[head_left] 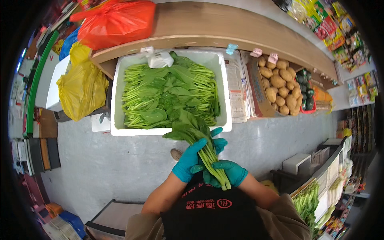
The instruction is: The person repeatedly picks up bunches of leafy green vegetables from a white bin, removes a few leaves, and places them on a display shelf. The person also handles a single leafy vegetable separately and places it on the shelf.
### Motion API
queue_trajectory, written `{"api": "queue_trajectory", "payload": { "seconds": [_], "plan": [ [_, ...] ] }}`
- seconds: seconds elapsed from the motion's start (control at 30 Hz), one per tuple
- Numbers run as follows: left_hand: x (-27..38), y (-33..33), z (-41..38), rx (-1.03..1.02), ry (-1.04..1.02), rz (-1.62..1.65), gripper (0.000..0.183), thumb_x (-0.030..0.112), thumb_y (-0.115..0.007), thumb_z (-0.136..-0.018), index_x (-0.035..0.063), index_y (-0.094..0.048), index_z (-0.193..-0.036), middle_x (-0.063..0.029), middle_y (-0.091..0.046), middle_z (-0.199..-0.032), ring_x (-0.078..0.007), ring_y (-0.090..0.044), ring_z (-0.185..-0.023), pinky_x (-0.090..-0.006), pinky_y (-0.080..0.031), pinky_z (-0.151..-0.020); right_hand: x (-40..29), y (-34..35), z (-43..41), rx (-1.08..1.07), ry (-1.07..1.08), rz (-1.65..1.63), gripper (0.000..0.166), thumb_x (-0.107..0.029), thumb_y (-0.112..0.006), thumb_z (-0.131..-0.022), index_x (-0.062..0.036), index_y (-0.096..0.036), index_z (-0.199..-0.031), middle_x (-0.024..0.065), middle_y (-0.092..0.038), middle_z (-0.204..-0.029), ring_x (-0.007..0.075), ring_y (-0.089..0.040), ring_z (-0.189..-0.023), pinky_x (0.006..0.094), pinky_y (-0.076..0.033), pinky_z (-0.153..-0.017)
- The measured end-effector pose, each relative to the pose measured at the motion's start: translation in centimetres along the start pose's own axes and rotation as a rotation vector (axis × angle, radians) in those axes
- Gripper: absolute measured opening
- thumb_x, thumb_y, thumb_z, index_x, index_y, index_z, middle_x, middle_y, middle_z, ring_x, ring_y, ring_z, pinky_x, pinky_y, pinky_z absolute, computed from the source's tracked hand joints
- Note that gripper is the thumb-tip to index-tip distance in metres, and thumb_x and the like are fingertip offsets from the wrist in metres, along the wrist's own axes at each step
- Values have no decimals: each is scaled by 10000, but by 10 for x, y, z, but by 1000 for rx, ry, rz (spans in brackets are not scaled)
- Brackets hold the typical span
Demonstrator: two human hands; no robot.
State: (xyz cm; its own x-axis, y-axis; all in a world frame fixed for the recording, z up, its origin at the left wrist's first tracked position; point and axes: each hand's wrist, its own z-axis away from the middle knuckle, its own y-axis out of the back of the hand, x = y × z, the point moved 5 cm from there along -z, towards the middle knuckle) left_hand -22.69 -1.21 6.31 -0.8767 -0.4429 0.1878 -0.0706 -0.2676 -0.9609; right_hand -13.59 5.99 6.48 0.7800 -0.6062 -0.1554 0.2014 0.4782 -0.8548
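A bunch of leafy greens (207,150) lies slantwise across my two hands, leaves towards the box and cut stem ends towards my apron. My left hand (190,159), in a teal glove, grips it around the upper stems just below the leaves. Lower down, my right hand (231,171), gloved alike, closes on the stems near their ends. Just beyond stands a white foam box (151,132) filled with more greens (168,90), their stems at both sides and leaves in the middle. The held leaves overlap the box's front rim.
A white plastic bag (160,60) rests at the box's back rim, under a wooden shelf (210,21). Newspapers (237,84) and a carton of potatoes (282,87) sit to the right. Yellow bags (84,87) hang over the left side; a red bag (120,24) is on the shelf.
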Motion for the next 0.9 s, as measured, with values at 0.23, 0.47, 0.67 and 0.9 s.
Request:
{"api": "queue_trajectory", "payload": {
  "seconds": [0.23, 0.47, 0.67, 0.9],
  "plan": [
    [-73, -24, -66, 157, -14, -167, 668, 135, -612, -821, 31, -344, -1424, -164, -495, -1338, -281, -516, -1198, -424, -421, -1021, -5, 61, 123, 231, 376, 21, 464, -332, -439, -993, 14, -463, -1301, 217, -583, -1219, 287, -645, -989, 336, -565, -721],
    [-204, -99, -151, -110, 174, -285, 853, 145, -662, -748, 34, -229, -1474, -217, -364, -1444, -347, -390, -1319, -490, -330, -1085, -8, 131, 253, 611, 826, 152, 320, -123, -592, -931, 9, -537, -1218, 88, -639, -1017, 135, -621, -798, 237, -505, -647],
    [-317, -126, -213, -211, 423, -357, 839, 199, -702, -764, -33, -264, -1440, -231, -401, -1410, -337, -418, -1295, -458, -358, -1078, -10, 182, 343, 865, 1057, 116, 174, -111, -628, -912, -11, -608, -1053, 27, -632, -885, 69, -552, -762, 210, -454, -673],
    [-396, -135, -275, -114, 631, -467, 632, 111, -645, -813, -61, -386, -1363, -228, -521, -1294, -322, -539, -1173, -449, -417, -1031, -14, 230, 410, 1094, 1152, 112, 147, -134, -577, -948, -11, -605, -1023, 12, -581, -849, 63, -494, -768, 223, -430, -686]
  ]
}}
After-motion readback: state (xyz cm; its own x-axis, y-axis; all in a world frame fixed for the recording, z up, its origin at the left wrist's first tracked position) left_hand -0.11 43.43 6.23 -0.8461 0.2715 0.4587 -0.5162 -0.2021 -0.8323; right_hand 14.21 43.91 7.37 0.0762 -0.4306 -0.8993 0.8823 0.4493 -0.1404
